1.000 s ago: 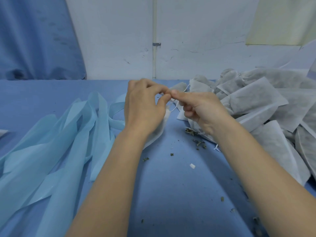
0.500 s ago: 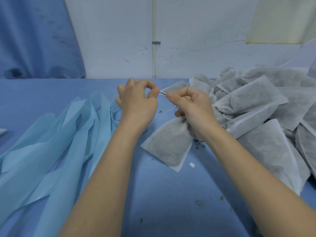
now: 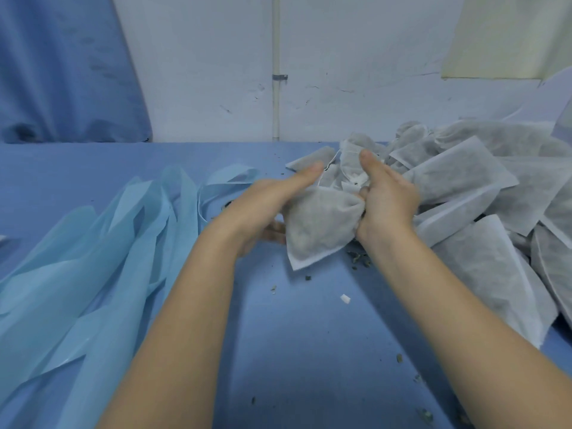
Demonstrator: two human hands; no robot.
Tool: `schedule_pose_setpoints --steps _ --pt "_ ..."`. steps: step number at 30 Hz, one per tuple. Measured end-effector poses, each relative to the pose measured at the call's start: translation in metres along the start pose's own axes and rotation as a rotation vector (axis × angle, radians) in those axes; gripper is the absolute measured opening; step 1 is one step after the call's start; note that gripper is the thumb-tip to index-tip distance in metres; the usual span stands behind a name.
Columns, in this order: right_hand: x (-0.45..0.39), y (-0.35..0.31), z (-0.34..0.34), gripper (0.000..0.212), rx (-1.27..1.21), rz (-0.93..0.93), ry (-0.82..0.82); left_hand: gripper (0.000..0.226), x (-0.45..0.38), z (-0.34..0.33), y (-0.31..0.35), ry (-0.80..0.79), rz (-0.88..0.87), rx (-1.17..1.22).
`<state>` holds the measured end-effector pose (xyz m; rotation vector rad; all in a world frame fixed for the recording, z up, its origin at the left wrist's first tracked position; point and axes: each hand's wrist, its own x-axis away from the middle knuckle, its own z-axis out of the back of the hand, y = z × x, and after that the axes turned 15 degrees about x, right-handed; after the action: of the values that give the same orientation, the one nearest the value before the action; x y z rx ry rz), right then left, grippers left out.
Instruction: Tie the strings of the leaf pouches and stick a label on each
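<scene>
Leaf pouch (image 3: 318, 226) held between both hands just left of the pouch pile (image 3: 483, 193), long axis running from its near-left corner up to the gathered neck at far right. Right hand (image 3: 387, 202) nearer the neck, fingers clenched round it; left hand (image 3: 263, 205) flat, fingers straight along the pouch's left side. String (image 3: 331, 162) thin and blurred, knot state unreadable; no label visible, left fingertips partly hidden beneath.

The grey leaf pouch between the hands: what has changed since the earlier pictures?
Both hands have left off pinching the thin white string. The left hand now lies flat against the grey non-woven leaf pouch, and the right hand grips its gathered neck. The pouch pile and pale blue strips stayed put.
</scene>
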<state>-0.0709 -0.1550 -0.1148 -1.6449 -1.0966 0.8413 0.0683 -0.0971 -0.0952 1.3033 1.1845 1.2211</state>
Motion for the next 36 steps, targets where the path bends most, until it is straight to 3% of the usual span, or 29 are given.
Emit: schedule_pose_setpoints --steps 2,4,7,12,17,21,26,31,33,36 --pt "-0.005 0.002 0.002 0.027 -0.047 -0.038 0.108 0.040 -0.001 -0.003 -0.005 -0.115 0.079 0.050" --pt "-0.008 0.004 0.005 0.032 -0.040 -0.032 0.156 0.038 -0.006 -0.008 -0.010 -0.051 0.112 0.127" --pt "-0.008 0.008 0.004 0.019 -0.033 0.026 0.112 0.036 -0.013 -0.012 -0.015 0.100 0.114 0.272" --pt "0.001 0.006 0.002 0.014 0.178 0.163 -0.266 0.004 -0.014 -0.009 -0.017 0.154 0.076 0.449" --pt "0.005 0.005 0.008 0.005 0.475 0.311 -0.501 0.019 -0.012 -0.001 -0.016 0.089 0.045 0.615" --pt "0.003 0.004 0.010 0.009 0.569 0.330 -0.529 0.028 -0.012 0.004 -0.016 0.021 0.036 0.544" --pt "0.002 0.007 0.008 0.010 0.641 0.383 -0.536 0.026 -0.016 0.002 -0.019 0.164 -0.031 0.458" --pt "0.005 0.009 0.002 0.013 0.706 0.467 -0.544 0.021 -0.013 0.011 -0.016 0.164 -0.131 0.415" --pt "0.007 0.015 -0.004 0.014 0.715 0.505 -0.514 0.020 -0.013 0.016 -0.015 0.241 -0.169 0.370" --pt "0.004 0.025 -0.015 0.016 0.626 0.377 -0.483 0.017 -0.015 0.029 -0.012 0.448 -0.216 0.469"
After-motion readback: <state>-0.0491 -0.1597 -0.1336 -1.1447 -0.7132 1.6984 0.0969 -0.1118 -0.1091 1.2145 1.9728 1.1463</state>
